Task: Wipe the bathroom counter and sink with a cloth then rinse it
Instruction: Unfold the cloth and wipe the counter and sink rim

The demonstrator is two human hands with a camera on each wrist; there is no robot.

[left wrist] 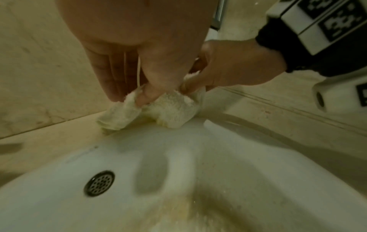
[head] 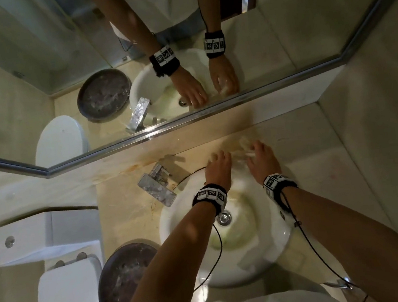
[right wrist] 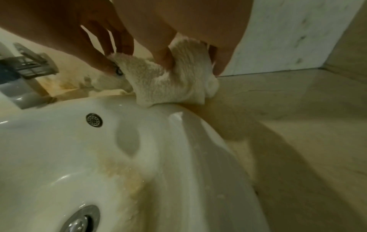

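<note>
since the cloth [left wrist: 158, 108] is soft, limp terry, i pinch it w/ left hand [left wrist: 139, 51] & right hand [left wrist: 234, 66], bunched at the sink [right wrist: 59, 141] back rim by the counter [right wrist: 278, 102] rear edge.

Cloth [left wrist: 158, 109] on sink [left wrist: 198, 149] back rim

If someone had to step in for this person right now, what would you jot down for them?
Left hand: pinching the cloth between thumb and fingers.
Right hand: gripping the cloth's other end.
Cloth sits bunched at the back rim of the sink, where it meets the counter.
Faucet shows no running water.
Yellowish stains remain in the basin; what has been wiped so far cannot be told.
Left: finish counter and basin, then rinse the cloth.
</note>
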